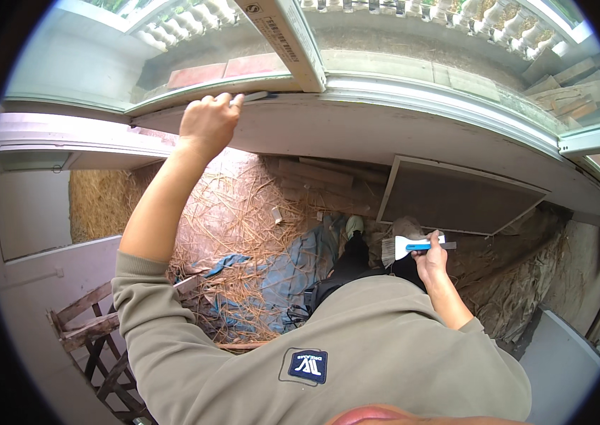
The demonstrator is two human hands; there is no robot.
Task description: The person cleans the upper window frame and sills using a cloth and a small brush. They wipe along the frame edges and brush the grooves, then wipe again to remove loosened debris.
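Note:
My left hand (209, 122) is raised to the window sill, its fingers closed round a slim, pale-handled tool (254, 96) with a dark tip. That tip lies along the lower edge of the window frame (307, 83), close to the upright post. I cannot tell whether it is a small brush or a scraper. Lower down, in front of my body, my right hand (429, 263) grips a white-and-blue brush (404, 246) with pale bristles pointing left. A grey end (449, 246) sticks out on the other side of those fingers, partly hidden by them.
A framed screen panel (459, 198) leans against the wall under the sill. Straw (229, 205) and a blue cloth (293, 273) litter the floor. At the lower left stands a wooden rack (98, 329). Crumpled brown sheeting (519, 273) lies on the right.

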